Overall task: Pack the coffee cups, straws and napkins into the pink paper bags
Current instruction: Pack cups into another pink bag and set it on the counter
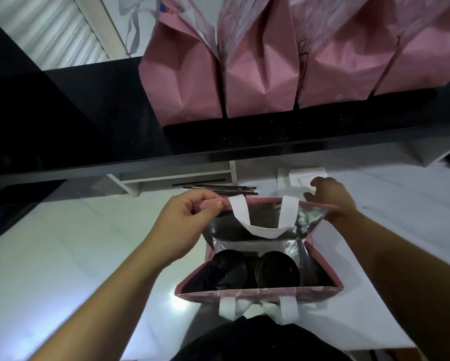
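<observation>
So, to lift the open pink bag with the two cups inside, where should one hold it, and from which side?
Probably by the two white handles, from above: the open pink bag stands upright with two lidded cups inside, so a top grip on both loops keeps it level.

Only black lids of two cups visible inside open bag; bodies hidden. Right hand fingertips concealed behind far rim. Shelf bags cropped by top edge. Straws partly hidden behind bag.
</observation>
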`<state>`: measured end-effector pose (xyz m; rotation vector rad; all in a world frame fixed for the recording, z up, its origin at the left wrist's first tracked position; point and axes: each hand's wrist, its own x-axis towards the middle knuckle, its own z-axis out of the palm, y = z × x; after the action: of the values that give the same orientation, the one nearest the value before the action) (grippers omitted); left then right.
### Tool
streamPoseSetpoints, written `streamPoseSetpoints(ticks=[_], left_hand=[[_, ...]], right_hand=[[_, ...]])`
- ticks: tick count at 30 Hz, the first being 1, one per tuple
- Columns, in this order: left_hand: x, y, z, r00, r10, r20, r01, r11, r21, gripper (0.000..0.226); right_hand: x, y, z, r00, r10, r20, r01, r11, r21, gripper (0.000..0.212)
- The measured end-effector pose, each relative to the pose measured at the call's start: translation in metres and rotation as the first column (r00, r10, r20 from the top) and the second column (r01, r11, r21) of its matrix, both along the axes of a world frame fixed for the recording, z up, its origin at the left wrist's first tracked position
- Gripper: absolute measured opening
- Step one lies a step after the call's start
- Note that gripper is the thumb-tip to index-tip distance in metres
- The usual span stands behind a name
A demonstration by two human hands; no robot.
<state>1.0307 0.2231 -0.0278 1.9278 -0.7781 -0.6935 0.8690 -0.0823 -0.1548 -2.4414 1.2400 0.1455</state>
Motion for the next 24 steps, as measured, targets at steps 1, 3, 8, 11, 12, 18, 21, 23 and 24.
streamPoseSetpoints(ticks=[1,3,8,11,12,18,21,23,24], left_hand=[[0.001,0.000,0.000,1.000,-0.004,-0.003,0.004,1.000,0.005,0.019],[0.002,-0.001,0.000,1.000,-0.011,-0.003,0.012,1.000,0.017,0.019],[0.003,-0.002,0.000,0.999,-0.021,-0.032,0.021,1.000,0.005,0.021],[0.004,-0.001,-0.001,0.999,-0.022,-0.029,0.022,1.000,0.017,0.018],[0.005,0.000,-0.002,0.999,-0.024,-0.031,0.024,1.000,0.019,0.017],[0.005,-0.001,-0.004,0.998,0.001,-0.063,-0.002,1.000,-0.011,0.016],[0.007,-0.001,-0.005,0.998,0.013,-0.060,-0.014,1.000,-0.010,0.015],[0.007,-0.001,-0.006,0.998,0.028,-0.059,-0.029,0.999,-0.021,0.015],[0.006,-0.002,-0.007,0.997,0.034,-0.064,-0.036,0.999,-0.031,0.014]], right_hand=[[0.002,-0.004,-0.007,1.000,0.013,-0.023,-0.013,1.000,-0.016,0.042],[0.004,-0.009,-0.020,0.997,0.031,-0.066,-0.032,0.999,-0.020,0.050],[0.001,-0.016,-0.041,0.999,0.036,-0.029,-0.037,0.999,-0.021,0.050],[-0.005,-0.020,-0.044,0.996,0.005,0.092,-0.004,1.000,-0.012,0.034],[-0.007,-0.022,-0.045,0.992,0.007,0.124,-0.004,1.000,-0.023,0.028],[-0.009,-0.028,-0.046,0.984,-0.040,0.175,0.047,0.998,-0.038,0.020],[-0.010,-0.029,-0.044,0.955,-0.163,0.249,0.164,0.986,0.014,0.019],[-0.013,-0.030,-0.035,0.907,-0.258,0.332,0.256,0.965,0.053,0.019],[-0.015,-0.028,-0.028,0.879,-0.289,0.379,0.287,0.956,0.063,0.020]])
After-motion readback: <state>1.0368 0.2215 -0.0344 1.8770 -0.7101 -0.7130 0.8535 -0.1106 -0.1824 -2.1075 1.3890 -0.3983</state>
